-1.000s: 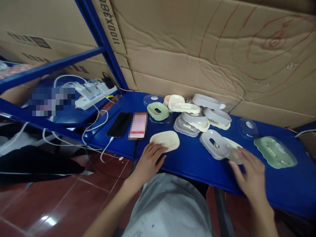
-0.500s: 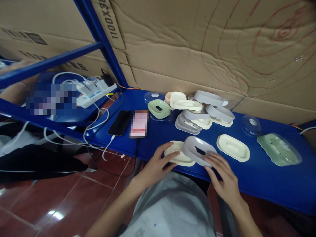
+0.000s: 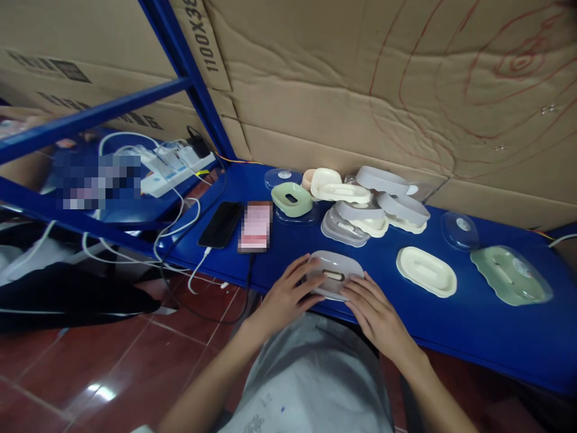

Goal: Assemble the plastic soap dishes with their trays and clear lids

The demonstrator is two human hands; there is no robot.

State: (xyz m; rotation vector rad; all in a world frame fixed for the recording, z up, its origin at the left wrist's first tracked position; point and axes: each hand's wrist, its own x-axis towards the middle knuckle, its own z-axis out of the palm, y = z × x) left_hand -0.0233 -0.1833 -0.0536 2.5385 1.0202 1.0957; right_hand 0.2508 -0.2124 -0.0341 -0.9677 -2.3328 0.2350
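A grey oval soap-dish part (image 3: 334, 273) with a slot in its middle lies flat over a cream piece at the front edge of the blue shelf (image 3: 487, 328). My left hand (image 3: 283, 297) grips its left end with fingers curled round the rim. My right hand (image 3: 374, 307) presses on its right end, fingers together on the rim. A loose cream oval dish (image 3: 426, 270) lies to the right of the hands.
A heap of grey, cream and green dish parts (image 3: 360, 201) sits at the back against the cardboard wall (image 3: 360, 90). A green tray under a clear lid (image 3: 509, 273) lies far right. Two phones (image 3: 238, 225) and a power strip with cables (image 3: 175, 165) are on the left.
My right hand took the grey part from the right, carried it left and set it down over the cream piece held by my left hand. Both hands now rest on it.
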